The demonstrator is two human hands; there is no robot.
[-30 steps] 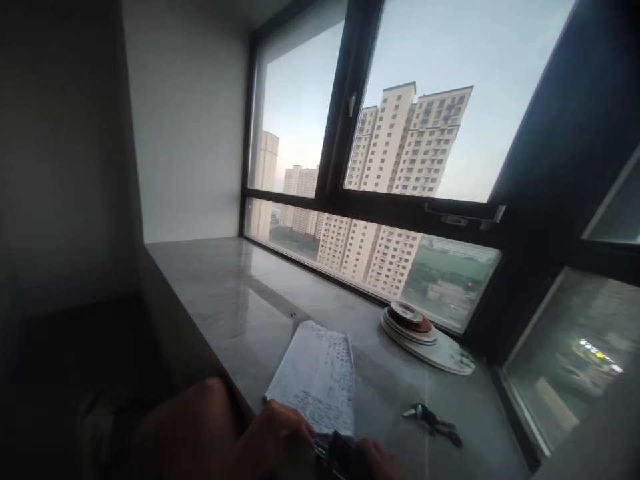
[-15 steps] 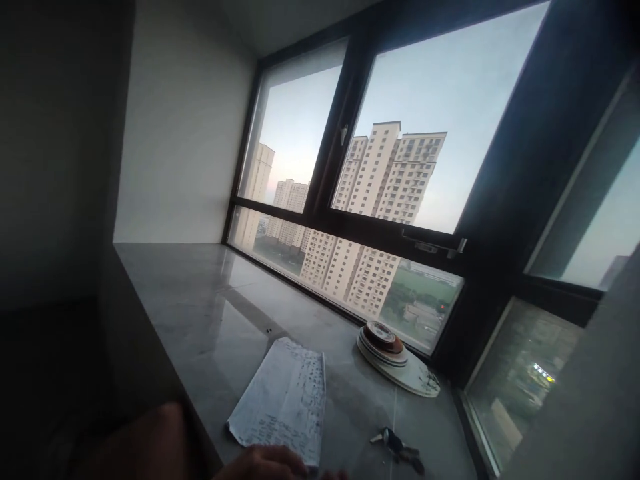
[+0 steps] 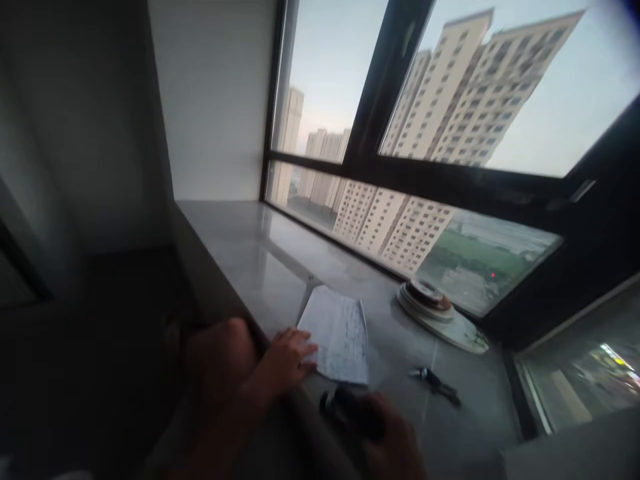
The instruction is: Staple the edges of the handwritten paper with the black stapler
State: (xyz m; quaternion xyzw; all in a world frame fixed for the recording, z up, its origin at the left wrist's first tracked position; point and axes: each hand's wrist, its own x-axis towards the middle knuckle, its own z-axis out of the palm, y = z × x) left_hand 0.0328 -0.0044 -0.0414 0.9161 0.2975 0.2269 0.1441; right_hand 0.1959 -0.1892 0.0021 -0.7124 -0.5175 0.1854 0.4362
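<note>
A handwritten sheet of paper (image 3: pixel 336 333) lies on the grey stone sill. My left hand (image 3: pixel 290 357) rests at its left edge with fingers spread, the tips touching the paper. In the lower middle, my right hand (image 3: pixel 395 433) is closed around a black object (image 3: pixel 353 410) with a rounded end, held near the sill's front edge just below the sheet. Motion and dim light blur this object, so its kind is unclear. A bunch of keys (image 3: pixel 435 385) lies on the sill to the right of the paper.
A stack of plates (image 3: pixel 425 300) sits on an oval white board (image 3: pixel 467 332) beside the window. The dark window frame (image 3: pixel 450 177) borders the sill (image 3: pixel 235 233) at the back. My bare knee (image 3: pixel 233 347) is against the sill's front edge at left.
My view has tilted down and turned right. My left hand now shows fully with fingers spread at the paper's left edge; my right hand has come into view holding the black object.
</note>
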